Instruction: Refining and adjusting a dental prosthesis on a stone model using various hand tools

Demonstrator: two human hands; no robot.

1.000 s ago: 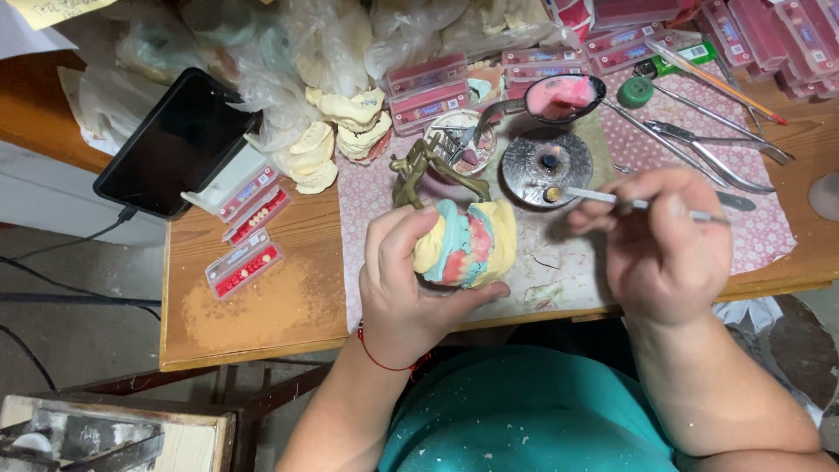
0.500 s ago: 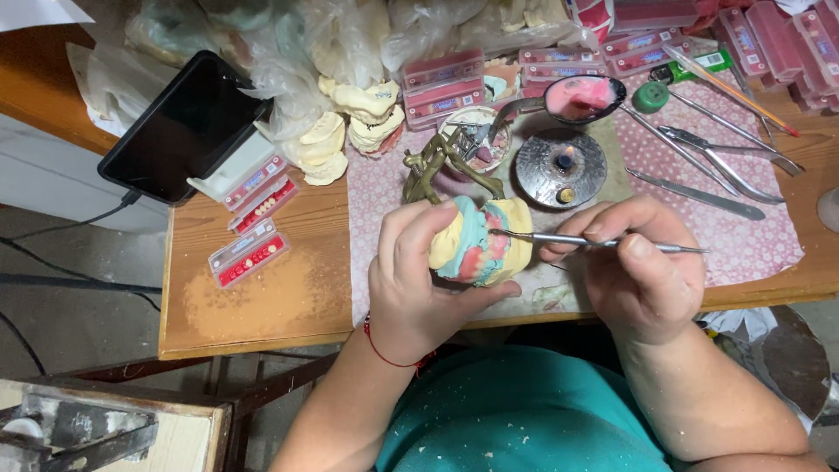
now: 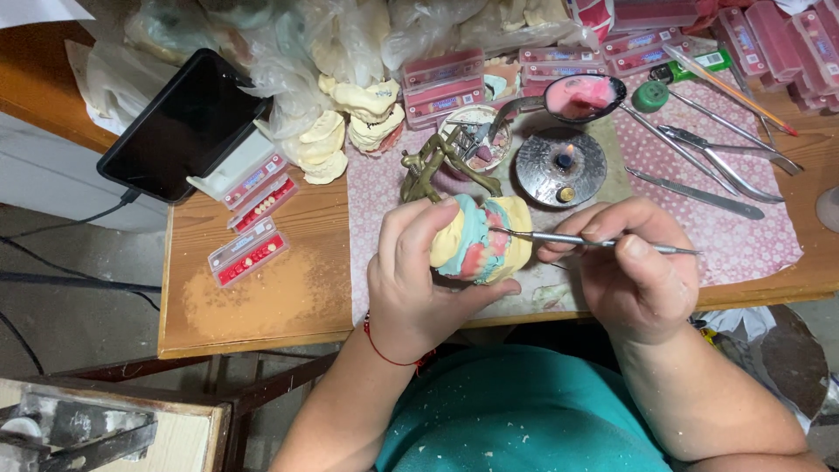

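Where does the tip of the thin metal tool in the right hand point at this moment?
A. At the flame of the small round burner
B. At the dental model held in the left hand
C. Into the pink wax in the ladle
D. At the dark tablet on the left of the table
B: the right hand holds the thin metal tool level, and its tip meets the dental model gripped by the left hand.

Bare wood (image 3: 262, 301) left of the hands; burner (image 3: 559, 166), brass stand (image 3: 434, 166), steel tools (image 3: 708, 166) crowding the far side.
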